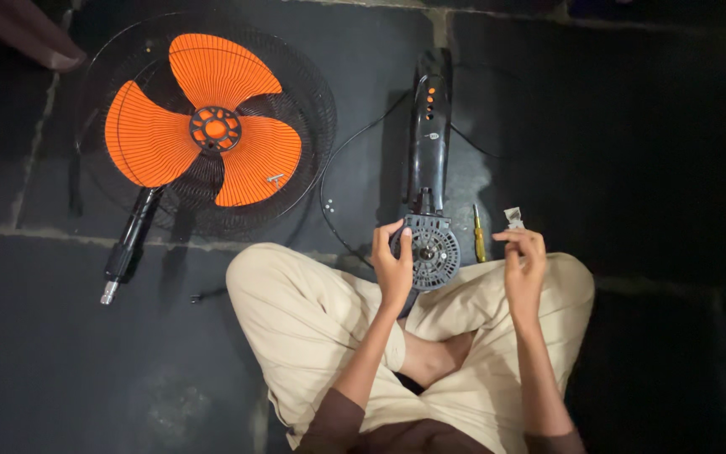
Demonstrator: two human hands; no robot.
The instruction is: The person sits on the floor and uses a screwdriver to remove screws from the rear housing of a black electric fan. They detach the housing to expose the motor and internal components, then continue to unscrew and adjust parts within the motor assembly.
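My left hand (394, 267) grips the round black motor housing (432, 250) by its rim, just above my knees on the dark floor (632, 134). It looks stiff plastic, probably weighty at the motor end, so the rim seems the safest hold. The long body (428, 126) runs away from me. My right hand (524, 262) pinches a small silvery piece (513, 218), light and easily dropped, beside the yellow screwdriver (479, 235).

One fan blade (212, 126), one screwdriver (479, 235), one motor housing (432, 250).
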